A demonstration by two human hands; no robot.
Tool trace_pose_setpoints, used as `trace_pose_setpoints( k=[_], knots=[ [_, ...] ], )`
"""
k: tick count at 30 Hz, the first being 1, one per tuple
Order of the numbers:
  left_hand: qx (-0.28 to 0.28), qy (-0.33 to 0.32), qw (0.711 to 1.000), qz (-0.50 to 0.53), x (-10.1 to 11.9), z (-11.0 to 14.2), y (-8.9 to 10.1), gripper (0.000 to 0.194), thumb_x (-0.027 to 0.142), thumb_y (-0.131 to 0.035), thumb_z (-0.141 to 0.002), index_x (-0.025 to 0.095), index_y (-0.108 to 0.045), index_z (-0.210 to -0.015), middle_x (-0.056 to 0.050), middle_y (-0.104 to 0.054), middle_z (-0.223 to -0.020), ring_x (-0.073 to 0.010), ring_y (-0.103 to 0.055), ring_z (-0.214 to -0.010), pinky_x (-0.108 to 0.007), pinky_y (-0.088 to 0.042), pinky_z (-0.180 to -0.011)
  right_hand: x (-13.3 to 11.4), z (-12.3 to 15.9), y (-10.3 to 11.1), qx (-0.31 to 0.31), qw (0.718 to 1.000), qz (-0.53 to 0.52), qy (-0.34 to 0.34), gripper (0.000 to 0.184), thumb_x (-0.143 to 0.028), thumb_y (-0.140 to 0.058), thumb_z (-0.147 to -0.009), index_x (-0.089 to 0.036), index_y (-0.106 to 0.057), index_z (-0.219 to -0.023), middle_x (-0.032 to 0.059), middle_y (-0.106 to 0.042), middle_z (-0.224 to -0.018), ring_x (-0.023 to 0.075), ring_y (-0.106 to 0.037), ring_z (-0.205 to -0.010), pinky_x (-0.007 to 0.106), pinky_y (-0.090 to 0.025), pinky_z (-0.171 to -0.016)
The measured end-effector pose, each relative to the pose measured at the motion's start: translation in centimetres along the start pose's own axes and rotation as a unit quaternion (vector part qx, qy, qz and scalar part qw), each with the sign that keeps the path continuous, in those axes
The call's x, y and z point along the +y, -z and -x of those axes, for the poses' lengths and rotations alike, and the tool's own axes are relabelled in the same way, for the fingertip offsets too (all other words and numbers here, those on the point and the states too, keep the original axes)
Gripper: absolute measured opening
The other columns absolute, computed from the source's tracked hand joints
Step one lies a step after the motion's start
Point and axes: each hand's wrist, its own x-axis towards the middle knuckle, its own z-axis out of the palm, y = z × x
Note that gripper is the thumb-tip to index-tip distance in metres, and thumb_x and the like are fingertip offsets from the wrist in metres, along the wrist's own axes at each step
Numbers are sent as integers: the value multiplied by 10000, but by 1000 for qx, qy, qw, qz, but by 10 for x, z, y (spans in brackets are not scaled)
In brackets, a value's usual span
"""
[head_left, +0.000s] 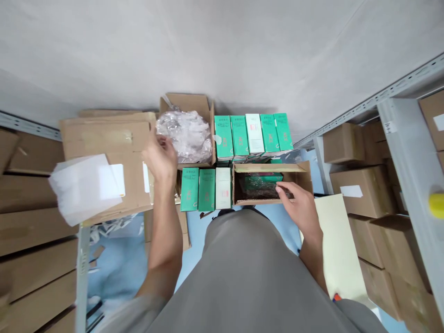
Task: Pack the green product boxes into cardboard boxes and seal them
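My left hand (pixel 161 152) is raised at the left edge of an open cardboard box (pixel 187 101) filled with crumpled clear plastic wrap (pixel 187 134). Its fingers are bent and blurred, so whether they grip the plastic does not show. My right hand (pixel 300 201) reaches over the near wall of a smaller open carton (pixel 272 169). Thumb and forefinger come together at clear film (pixel 258 182) around a green box (pixel 268 177) inside it. Beside this carton stand two green boxes (pixel 198 189) and a white box (pixel 223 187).
Behind the carton is a row of green boxes (pixel 239 134) with one white box (pixel 254 132) among them. Flattened cardboard (pixel 93 134) and white sheets (pixel 79 185) lie at left. Shelves of cardboard boxes flank both sides; a metal upright (pixel 398 134) stands at right.
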Motion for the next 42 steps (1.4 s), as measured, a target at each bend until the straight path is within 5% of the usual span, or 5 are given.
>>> trace_pose_setpoints(
  k=[3,12,16,30,42],
  knots=[
    [130,-41,990,47,40,16,31,480,197,-657,-1047,75,-667,-1511,-67,-775,-1082,-201,-697,-988,-430,-592,-969,-9,-3,-2,29,999,-29,12,257,-436,-650,-1133,-280,-839,-1211,69,-876,-1169,280,-844,-1048,451,-693,-934],
    [-15,-270,958,99,171,114,89,593,168,-702,-1068,538,-744,-1530,-22,-743,-1112,-221,-724,-951,-408,-647,-847,-44,16,36,178,977,-52,101,799,-442,-856,-994,-434,-522,-1719,104,-510,-1787,411,-682,-1469,600,-710,-1051],
    [-139,-299,936,119,178,136,57,613,108,-602,-1105,487,-698,-1577,-42,-724,-1164,-213,-744,-1031,-358,-639,-867,-29,22,51,95,989,-53,104,368,-281,-624,-1108,-406,-823,-1390,35,-806,-1414,317,-780,-1318,558,-678,-1114],
    [-366,-266,890,-48,194,155,-38,320,256,-559,-1149,263,-820,-1335,-130,-764,-1342,-338,-748,-1239,-503,-630,-1075,39,-33,13,-89,974,206,-29,345,-54,-572,-1026,-253,-853,-1015,125,-872,-1021,283,-796,-923,345,-554,-813],
    [-425,-259,867,-36,203,183,-13,343,464,-575,-1179,254,-813,-1308,-115,-805,-1278,-329,-767,-1215,-516,-649,-1061,57,-39,31,-145,987,29,63,474,-282,-713,-1090,-249,-716,-1563,122,-545,-1792,314,-517,-1677,525,-454,-1380]
  ],
)
